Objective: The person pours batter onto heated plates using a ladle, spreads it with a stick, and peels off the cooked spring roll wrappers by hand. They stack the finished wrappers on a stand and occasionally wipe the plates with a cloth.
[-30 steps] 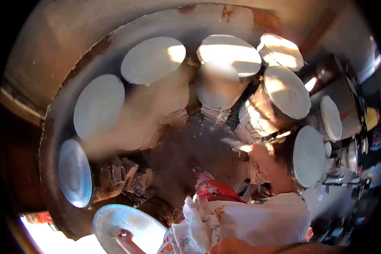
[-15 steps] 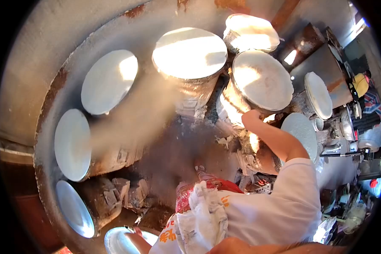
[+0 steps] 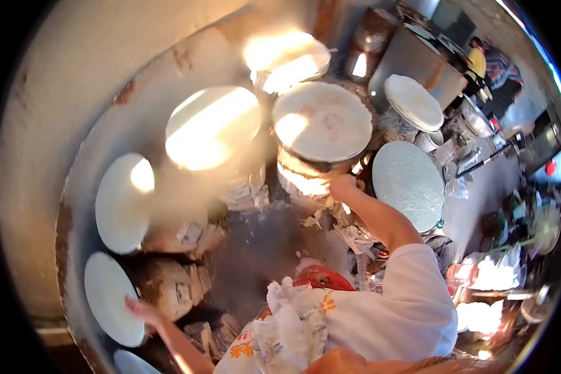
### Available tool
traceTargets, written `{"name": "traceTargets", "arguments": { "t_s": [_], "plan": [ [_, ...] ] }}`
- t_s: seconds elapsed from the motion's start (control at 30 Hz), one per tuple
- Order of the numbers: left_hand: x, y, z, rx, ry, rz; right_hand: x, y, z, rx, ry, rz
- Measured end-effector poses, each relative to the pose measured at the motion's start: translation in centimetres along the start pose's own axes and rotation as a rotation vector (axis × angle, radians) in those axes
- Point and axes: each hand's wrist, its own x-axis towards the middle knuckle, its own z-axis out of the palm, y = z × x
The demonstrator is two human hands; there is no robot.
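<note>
My left hand (image 3: 142, 311) reaches to the near edge of a round pan (image 3: 112, 298) with a pale, flat surface; its fingers stretch out and overlap the rim. On the other side, my right hand (image 3: 344, 186) is closed, right below the rim of another round pan (image 3: 321, 121), which is covered by a pale layer with a faint brownish middle. That pan rests on a sooty, drum-like stove (image 3: 302, 177). What the right fingers hold, I cannot tell. Close to my right forearm lies a smooth, pale round pan (image 3: 410, 187).
More pale round pans stand in an arc, one sunlit pan (image 3: 215, 128) behind drifting smoke. Split firewood (image 3: 355, 240) lies about the stoves. A curved metal wall (image 3: 137, 81) closes the left. At the far right, a person (image 3: 498, 68) is near a metal box (image 3: 411, 68).
The view has swung right, so the pans sit lower and further left. My left hand has gone from the lowest pan to one further up the arc. My right hand stays by its pan.
</note>
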Motion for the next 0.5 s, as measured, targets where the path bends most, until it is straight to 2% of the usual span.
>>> {"name": "traceTargets", "arguments": {
  "t_s": [0.03, 0.07, 0.13, 0.2, 0.23, 0.27, 0.3, 0.33, 0.4, 0.43, 0.5],
  "plan": [
    [0.0, 9.3, 4.0, -0.201, -0.189, -0.427, -1.6, 1.6, 0.4, 0.212, 0.081, -0.077],
    [-1.8, 19.4, 6.0, -0.337, -0.311, -0.452, -3.4, 4.2, 1.2, 0.404, 0.173, -0.153],
    [-5.0, 25.3, 13.3, -0.652, -0.470, -0.307, -6.4, 9.6, 1.5, 0.923, 0.365, -0.352],
    [-8.4, 33.4, 18.8, -0.794, -0.614, -0.205, -8.7, 14.5, -2.5, 1.030, 0.460, -0.001],
    [-10.0, 37.6, 21.4, -0.696, -0.760, -0.149, -8.8, 16.8, -3.9, 1.083, 0.488, 0.172],
    [-11.4, 40.5, 24.5, -0.590, -0.897, -0.091, -6.2, 19.0, -3.8, 1.037, 0.566, 0.227],
    [-14.2, 40.2, 32.0, -0.679, -0.870, 0.205, -1.8, 21.5, -3.6, 0.988, 0.652, 0.273],
    [-16.0, 46.2, 32.8, -0.763, -1.008, -0.029, 2.9, 23.5, -3.3, 0.942, 0.739, 0.317],
    [-18.0, 50.9, 39.5, -0.607, -1.011, 0.325, 12.7, 26.3, 0.2, 0.857, 0.974, 0.277],
    [-18.6, 52.5, 42.9, -0.514, -0.960, 0.454, 17.0, 28.0, -0.3, 0.802, 1.117, 0.245],
    [-18.8, 55.2, 48.3, -0.326, -0.876, 0.633, 20.0, 29.0, -2.5, 1.008, 1.001, 0.216]
  ]
}}
